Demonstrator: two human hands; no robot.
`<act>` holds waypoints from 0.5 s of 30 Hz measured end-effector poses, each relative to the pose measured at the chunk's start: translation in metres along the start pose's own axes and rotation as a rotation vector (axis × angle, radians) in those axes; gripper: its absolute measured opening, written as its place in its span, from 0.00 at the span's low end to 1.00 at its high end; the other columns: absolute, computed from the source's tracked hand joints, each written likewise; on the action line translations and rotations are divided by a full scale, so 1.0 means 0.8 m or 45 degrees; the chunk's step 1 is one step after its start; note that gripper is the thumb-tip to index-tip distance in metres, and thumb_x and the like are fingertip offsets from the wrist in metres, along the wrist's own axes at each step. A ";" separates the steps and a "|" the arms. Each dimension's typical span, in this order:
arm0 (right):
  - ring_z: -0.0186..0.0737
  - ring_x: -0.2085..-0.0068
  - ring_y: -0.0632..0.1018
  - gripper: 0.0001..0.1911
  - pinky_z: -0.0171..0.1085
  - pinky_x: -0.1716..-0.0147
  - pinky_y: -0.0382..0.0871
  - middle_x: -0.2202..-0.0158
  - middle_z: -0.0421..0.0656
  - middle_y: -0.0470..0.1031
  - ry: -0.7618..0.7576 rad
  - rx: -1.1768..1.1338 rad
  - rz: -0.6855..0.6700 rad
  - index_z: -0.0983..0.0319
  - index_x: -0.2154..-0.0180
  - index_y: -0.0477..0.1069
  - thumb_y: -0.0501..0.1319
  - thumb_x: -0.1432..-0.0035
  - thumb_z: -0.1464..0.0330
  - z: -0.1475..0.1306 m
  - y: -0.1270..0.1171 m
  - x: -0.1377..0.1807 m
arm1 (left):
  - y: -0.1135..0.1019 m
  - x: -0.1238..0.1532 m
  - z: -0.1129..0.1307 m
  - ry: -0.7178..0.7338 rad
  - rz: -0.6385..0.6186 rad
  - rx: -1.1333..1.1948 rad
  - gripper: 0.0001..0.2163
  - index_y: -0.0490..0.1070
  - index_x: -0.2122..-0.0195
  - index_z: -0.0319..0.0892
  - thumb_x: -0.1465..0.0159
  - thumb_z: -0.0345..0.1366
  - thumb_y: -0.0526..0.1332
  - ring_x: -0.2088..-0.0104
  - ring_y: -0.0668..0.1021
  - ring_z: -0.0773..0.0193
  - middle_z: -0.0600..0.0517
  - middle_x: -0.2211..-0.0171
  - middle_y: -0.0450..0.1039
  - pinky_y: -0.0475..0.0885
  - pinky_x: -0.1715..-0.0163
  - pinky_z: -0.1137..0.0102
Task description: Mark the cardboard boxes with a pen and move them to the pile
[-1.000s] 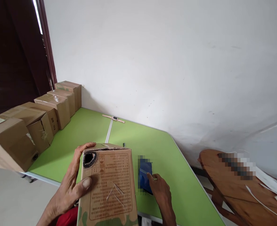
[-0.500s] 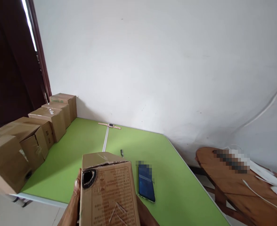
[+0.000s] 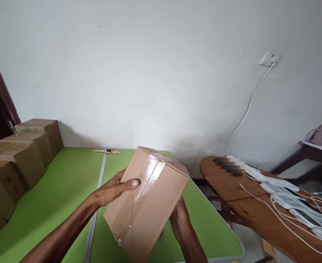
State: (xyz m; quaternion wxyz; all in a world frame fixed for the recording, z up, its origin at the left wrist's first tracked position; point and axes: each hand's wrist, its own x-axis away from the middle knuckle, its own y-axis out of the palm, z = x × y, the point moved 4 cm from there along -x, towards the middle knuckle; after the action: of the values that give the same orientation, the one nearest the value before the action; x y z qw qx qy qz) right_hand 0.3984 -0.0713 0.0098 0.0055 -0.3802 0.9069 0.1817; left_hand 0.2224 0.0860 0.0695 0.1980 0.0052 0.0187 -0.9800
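Observation:
I hold a brown cardboard box (image 3: 147, 201) tilted in the air above the green table (image 3: 65, 190). Clear shiny tape runs over its top seam. My left hand (image 3: 114, 188) grips its left side, thumb pressed on the near face. My right hand (image 3: 180, 223) supports it from below on the right, with its fingers hidden behind the box. The box covers the table surface beneath it.
A row of closed cardboard boxes (image 3: 18, 153) lines the table's left edge. A wristwatch (image 3: 107, 151) lies at the far edge by the white wall. To the right, a wooden table (image 3: 248, 208) carries several white cables and devices (image 3: 292, 204). A cable climbs to a wall socket (image 3: 269, 58).
The box has been lifted off the table and turned, its taped plain side now facing up. My right hand moved under it. The view swung right; the phone is no longer visible.

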 end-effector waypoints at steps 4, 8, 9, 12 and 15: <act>0.56 0.37 0.75 0.38 0.50 0.40 0.70 0.38 0.48 0.76 -0.281 0.138 0.158 0.55 0.37 0.69 0.68 0.42 0.42 -0.014 -0.064 -0.040 | 0.023 -0.094 0.010 0.190 -0.240 -0.036 0.36 0.69 0.31 0.45 0.34 0.61 0.65 0.44 0.82 0.40 0.40 0.39 0.78 0.80 0.49 0.52; 0.57 0.40 0.75 0.40 0.51 0.40 0.68 0.40 0.50 0.75 -0.481 0.505 0.371 0.57 0.36 0.65 0.73 0.45 0.52 -0.041 -0.110 -0.111 | 0.015 -0.215 -0.009 0.218 -0.200 -0.093 0.38 0.74 0.35 0.45 0.41 0.62 0.71 0.37 0.74 0.35 0.39 0.37 0.76 0.70 0.39 0.45; 0.58 0.41 0.75 0.41 0.52 0.40 0.68 0.41 0.51 0.75 -0.487 0.567 0.402 0.58 0.37 0.66 0.74 0.48 0.52 -0.040 -0.117 -0.131 | 0.011 -0.242 -0.019 0.198 -0.173 -0.102 0.41 0.72 0.33 0.46 0.43 0.63 0.72 0.36 0.73 0.33 0.37 0.36 0.74 0.68 0.39 0.43; 0.60 0.40 0.75 0.44 0.53 0.39 0.67 0.41 0.54 0.75 -0.452 0.630 0.449 0.60 0.40 0.67 0.76 0.54 0.51 -0.020 -0.133 -0.185 | 0.005 -0.305 -0.054 0.144 -0.123 -0.084 0.49 0.61 0.26 0.52 0.44 0.68 0.70 0.34 0.70 0.31 0.34 0.29 0.64 0.69 0.42 0.42; 0.60 0.40 0.75 0.44 0.53 0.39 0.67 0.41 0.56 0.75 -0.385 0.628 0.453 0.62 0.41 0.67 0.76 0.55 0.50 0.017 -0.148 -0.230 | 0.001 -0.349 -0.084 0.112 -0.090 -0.048 0.50 0.54 0.24 0.54 0.43 0.69 0.68 0.32 0.68 0.33 0.34 0.26 0.57 0.70 0.41 0.43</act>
State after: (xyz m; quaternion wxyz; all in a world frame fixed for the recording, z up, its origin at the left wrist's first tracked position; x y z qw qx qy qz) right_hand 0.6089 -0.0168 -0.0138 0.2000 -0.1720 0.9645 0.0093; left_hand 0.4801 0.1964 0.0074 0.1622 0.0436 0.0461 -0.9847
